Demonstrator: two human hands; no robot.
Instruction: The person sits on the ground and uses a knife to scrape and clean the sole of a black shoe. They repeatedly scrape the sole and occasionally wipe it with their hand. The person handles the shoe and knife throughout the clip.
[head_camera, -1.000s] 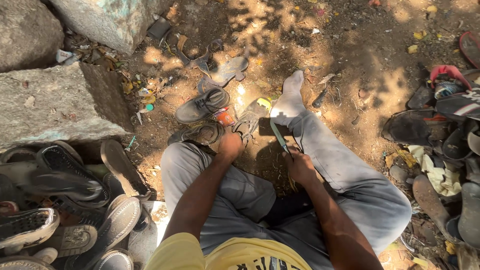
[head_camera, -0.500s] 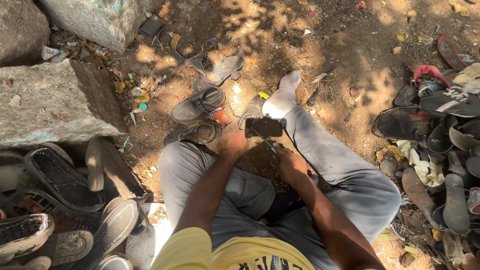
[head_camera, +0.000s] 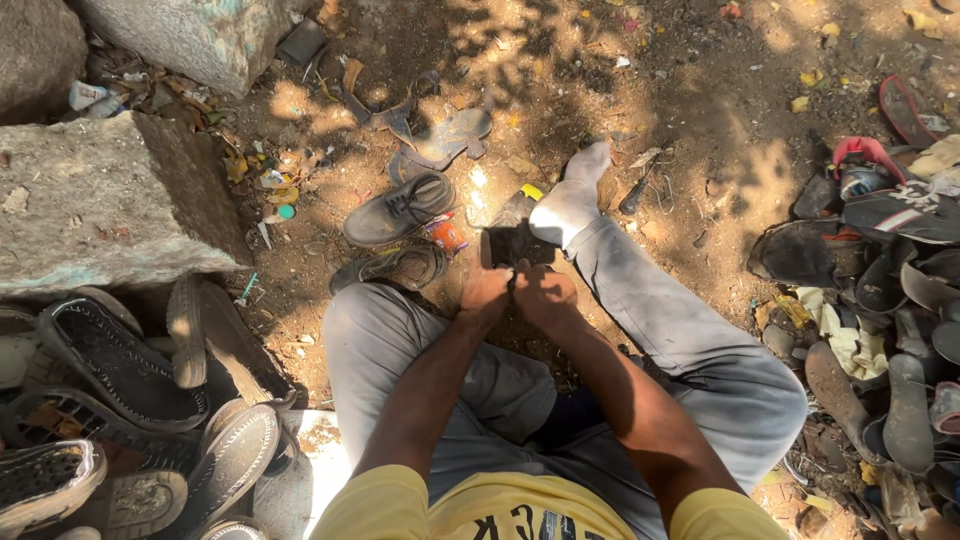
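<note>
I sit on the ground in grey trousers, one socked foot (head_camera: 580, 190) stretched ahead. My left hand (head_camera: 486, 290) and my right hand (head_camera: 545, 295) meet in front of my lap, both gripping the near edge of a small dark flat piece (head_camera: 515, 245), which looks like leather or rubber. A dark lace-up shoe (head_camera: 398, 208) lies just left of it on the dirt, with a worn sandal (head_camera: 390, 268) by my left knee. A small orange tin (head_camera: 446, 236) stands beside the piece.
Big grey stone blocks (head_camera: 95, 205) stand at the left. Old sandals and soles (head_camera: 110, 380) are heaped at the lower left. Another pile of worn footwear (head_camera: 885, 270) fills the right side. Scraps of sole (head_camera: 440, 135) and litter lie on the dirt ahead.
My right hand has come up from beside my lap to join the left hand at the dark piece. The thin green item seen near it earlier is out of sight.
</note>
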